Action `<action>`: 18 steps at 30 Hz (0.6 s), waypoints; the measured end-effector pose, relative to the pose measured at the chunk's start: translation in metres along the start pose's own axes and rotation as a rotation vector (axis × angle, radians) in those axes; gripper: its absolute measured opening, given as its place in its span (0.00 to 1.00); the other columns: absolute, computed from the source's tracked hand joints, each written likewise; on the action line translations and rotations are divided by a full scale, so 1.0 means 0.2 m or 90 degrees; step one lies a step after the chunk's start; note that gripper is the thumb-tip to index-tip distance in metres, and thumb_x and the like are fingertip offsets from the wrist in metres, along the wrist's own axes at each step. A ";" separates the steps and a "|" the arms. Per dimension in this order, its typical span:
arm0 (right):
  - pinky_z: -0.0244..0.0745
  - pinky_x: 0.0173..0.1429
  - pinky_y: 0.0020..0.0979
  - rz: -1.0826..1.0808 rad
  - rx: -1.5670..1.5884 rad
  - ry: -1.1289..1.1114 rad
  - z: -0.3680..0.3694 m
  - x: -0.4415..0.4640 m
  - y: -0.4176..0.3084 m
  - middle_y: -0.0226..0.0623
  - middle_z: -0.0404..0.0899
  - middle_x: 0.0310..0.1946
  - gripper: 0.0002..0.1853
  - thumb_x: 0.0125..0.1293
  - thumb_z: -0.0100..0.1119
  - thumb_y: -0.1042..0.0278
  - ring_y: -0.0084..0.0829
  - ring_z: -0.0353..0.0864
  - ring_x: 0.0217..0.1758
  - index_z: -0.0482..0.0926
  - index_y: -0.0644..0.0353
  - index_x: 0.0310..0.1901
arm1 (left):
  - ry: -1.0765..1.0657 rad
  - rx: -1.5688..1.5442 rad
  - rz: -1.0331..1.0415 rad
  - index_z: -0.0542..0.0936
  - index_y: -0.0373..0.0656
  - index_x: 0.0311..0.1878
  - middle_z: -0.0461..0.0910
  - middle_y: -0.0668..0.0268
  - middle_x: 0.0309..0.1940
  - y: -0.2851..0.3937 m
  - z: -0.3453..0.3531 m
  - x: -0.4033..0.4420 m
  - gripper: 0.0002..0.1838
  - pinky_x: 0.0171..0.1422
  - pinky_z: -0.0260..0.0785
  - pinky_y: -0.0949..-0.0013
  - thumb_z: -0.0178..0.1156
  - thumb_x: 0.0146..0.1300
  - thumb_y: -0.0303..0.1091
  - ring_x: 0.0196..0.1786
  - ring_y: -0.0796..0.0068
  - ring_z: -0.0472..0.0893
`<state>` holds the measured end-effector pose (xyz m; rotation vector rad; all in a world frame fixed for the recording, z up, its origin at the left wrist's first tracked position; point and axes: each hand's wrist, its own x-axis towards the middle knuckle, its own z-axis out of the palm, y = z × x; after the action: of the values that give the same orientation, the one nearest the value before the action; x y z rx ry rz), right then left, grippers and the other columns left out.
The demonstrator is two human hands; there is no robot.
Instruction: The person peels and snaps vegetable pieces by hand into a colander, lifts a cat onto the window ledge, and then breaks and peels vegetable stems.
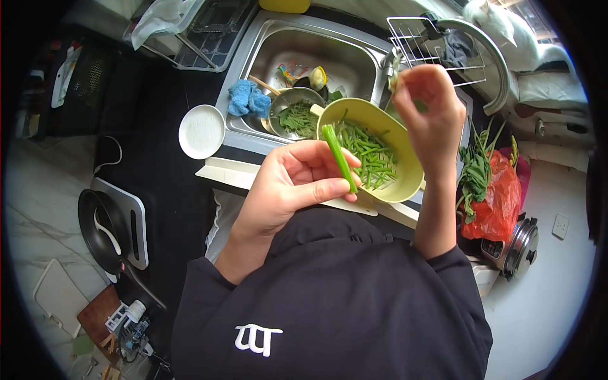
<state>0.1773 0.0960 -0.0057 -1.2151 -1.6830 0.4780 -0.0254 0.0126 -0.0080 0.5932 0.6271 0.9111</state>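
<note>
Between the thumb and fingers of my left hand (288, 180) is a green stalk (340, 159), tilted, in front of the green bowl's near left part. My right hand (430, 104) is raised above the right side of the bowl, its thumb and fingers pinched together; a small pale green bit shows by the fingertips, too small to name. The yellow-green bowl (410, 152) holds several cut green stalk pieces (367, 152). Left of it, a metal strainer (278, 104) with green leaves (303, 118) sits at the sink's edge.
The steel sink (354, 54) holds wrappers and a yellow item. A blue cloth (248, 98) and a white plate (202, 132) are at left. A faucet (500, 57), a wire rack (405, 31) and a red bag (494, 202) with leafy greens stand right. A black pan (95, 240) lies far left.
</note>
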 end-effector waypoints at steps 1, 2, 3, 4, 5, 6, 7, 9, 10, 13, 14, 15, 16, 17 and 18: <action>0.77 0.38 0.22 0.009 0.051 -0.009 0.01 -0.03 -0.04 0.31 0.81 0.27 0.07 0.56 0.61 0.81 0.18 0.82 0.30 0.76 0.63 0.36 | 0.014 -0.007 0.022 0.77 0.31 0.48 0.82 0.56 0.35 0.00 -0.01 0.00 0.16 0.47 0.78 0.68 0.66 0.56 0.23 0.37 0.69 0.84; 0.76 0.37 0.24 -0.031 0.083 -0.042 0.01 -0.05 -0.08 0.33 0.81 0.29 0.08 0.53 0.61 0.84 0.21 0.82 0.30 0.77 0.63 0.35 | 0.028 -0.014 0.043 0.77 0.30 0.49 0.82 0.56 0.35 0.00 -0.01 0.00 0.17 0.47 0.78 0.68 0.65 0.57 0.23 0.38 0.69 0.84; 0.76 0.36 0.25 -0.111 0.029 -0.102 -0.01 -0.06 -0.11 0.34 0.80 0.29 0.09 0.52 0.61 0.84 0.24 0.81 0.30 0.78 0.62 0.35 | 0.031 -0.013 0.050 0.76 0.30 0.52 0.82 0.56 0.36 0.00 -0.03 0.01 0.18 0.48 0.78 0.66 0.64 0.57 0.23 0.39 0.69 0.83; 0.76 0.35 0.26 -0.191 -0.025 -0.162 -0.03 -0.07 -0.15 0.35 0.79 0.30 0.10 0.50 0.61 0.85 0.26 0.81 0.31 0.79 0.62 0.34 | 0.034 -0.015 0.050 0.76 0.30 0.52 0.82 0.56 0.36 0.00 -0.02 0.01 0.18 0.48 0.78 0.66 0.64 0.57 0.23 0.39 0.69 0.83; 0.75 0.35 0.27 -0.192 -0.026 -0.181 -0.04 -0.09 -0.19 0.35 0.79 0.30 0.10 0.49 0.62 0.85 0.29 0.81 0.31 0.79 0.61 0.34 | 0.047 -0.016 0.065 0.76 0.30 0.52 0.82 0.57 0.37 0.00 -0.01 0.01 0.18 0.49 0.78 0.66 0.64 0.57 0.22 0.40 0.69 0.84; 0.75 0.34 0.28 -0.192 -0.027 -0.200 -0.04 -0.12 -0.23 0.35 0.79 0.30 0.11 0.47 0.63 0.85 0.31 0.81 0.32 0.80 0.60 0.34 | 0.060 -0.017 0.079 0.76 0.31 0.52 0.83 0.57 0.37 0.00 0.00 0.01 0.18 0.49 0.78 0.65 0.64 0.57 0.21 0.41 0.69 0.84; 0.76 0.34 0.29 -0.179 -0.033 -0.212 -0.04 -0.15 -0.26 0.34 0.79 0.31 0.12 0.48 0.63 0.84 0.33 0.80 0.31 0.80 0.59 0.34 | 0.060 -0.018 0.077 0.76 0.31 0.52 0.83 0.57 0.37 0.00 0.00 0.01 0.18 0.49 0.78 0.65 0.64 0.57 0.21 0.41 0.69 0.84; 0.77 0.34 0.30 -0.185 -0.049 -0.196 -0.05 -0.19 -0.29 0.34 0.80 0.31 0.12 0.47 0.65 0.83 0.33 0.81 0.31 0.81 0.59 0.35 | 0.056 -0.011 0.124 0.76 0.34 0.51 0.83 0.59 0.41 -0.01 0.00 0.01 0.15 0.56 0.75 0.71 0.62 0.60 0.19 0.45 0.73 0.83; 0.77 0.34 0.30 -0.199 -0.067 -0.188 -0.05 -0.20 -0.29 0.33 0.80 0.31 0.12 0.47 0.66 0.83 0.33 0.81 0.31 0.81 0.59 0.35 | 0.055 -0.011 0.124 0.76 0.34 0.51 0.83 0.59 0.41 -0.02 -0.01 0.01 0.15 0.56 0.75 0.71 0.62 0.60 0.19 0.45 0.73 0.83; 0.77 0.35 0.31 -0.199 -0.071 -0.192 -0.07 -0.22 -0.29 0.34 0.79 0.31 0.12 0.47 0.68 0.82 0.33 0.81 0.31 0.80 0.59 0.35 | 0.060 0.048 0.163 0.75 0.35 0.49 0.82 0.59 0.42 -0.03 -0.01 0.02 0.14 0.56 0.75 0.71 0.63 0.59 0.18 0.46 0.74 0.83; 0.77 0.35 0.31 -0.199 -0.071 -0.191 -0.07 -0.23 -0.29 0.34 0.79 0.31 0.12 0.47 0.68 0.82 0.33 0.81 0.31 0.80 0.59 0.35 | 0.067 0.061 0.177 0.75 0.35 0.48 0.82 0.59 0.42 -0.04 0.00 0.01 0.14 0.56 0.75 0.71 0.63 0.59 0.18 0.46 0.74 0.83; 0.77 0.35 0.31 -0.206 -0.075 -0.189 -0.07 -0.23 -0.29 0.34 0.79 0.31 0.12 0.47 0.68 0.81 0.34 0.81 0.32 0.80 0.59 0.35 | 0.073 0.074 0.191 0.75 0.35 0.48 0.82 0.59 0.42 -0.04 0.00 0.01 0.13 0.56 0.75 0.71 0.62 0.59 0.18 0.46 0.74 0.83; 0.77 0.35 0.31 -0.213 -0.079 -0.188 -0.07 -0.23 -0.29 0.34 0.79 0.31 0.12 0.47 0.69 0.81 0.34 0.81 0.32 0.80 0.59 0.35 | 0.072 0.075 0.191 0.75 0.35 0.48 0.82 0.59 0.42 -0.04 0.01 0.01 0.13 0.56 0.75 0.71 0.62 0.59 0.18 0.46 0.74 0.83; 0.77 0.35 0.31 -0.213 -0.079 -0.186 -0.07 -0.24 -0.29 0.34 0.79 0.31 0.12 0.47 0.69 0.81 0.34 0.81 0.32 0.80 0.59 0.35 | 0.072 0.080 0.196 0.75 0.35 0.48 0.83 0.59 0.42 -0.04 0.01 0.01 0.13 0.56 0.75 0.71 0.62 0.59 0.18 0.46 0.73 0.83; 0.77 0.35 0.31 -0.214 -0.085 -0.189 -0.07 -0.24 -0.29 0.34 0.79 0.31 0.12 0.47 0.68 0.81 0.34 0.81 0.32 0.80 0.59 0.35 | 0.073 0.086 0.202 0.75 0.34 0.48 0.83 0.58 0.42 -0.04 0.01 0.01 0.13 0.56 0.75 0.71 0.62 0.59 0.18 0.47 0.73 0.83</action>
<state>0.1621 0.0264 0.0210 -0.9587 -2.1548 0.3533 -0.0185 0.0092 -0.0118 0.7793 0.7141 1.2125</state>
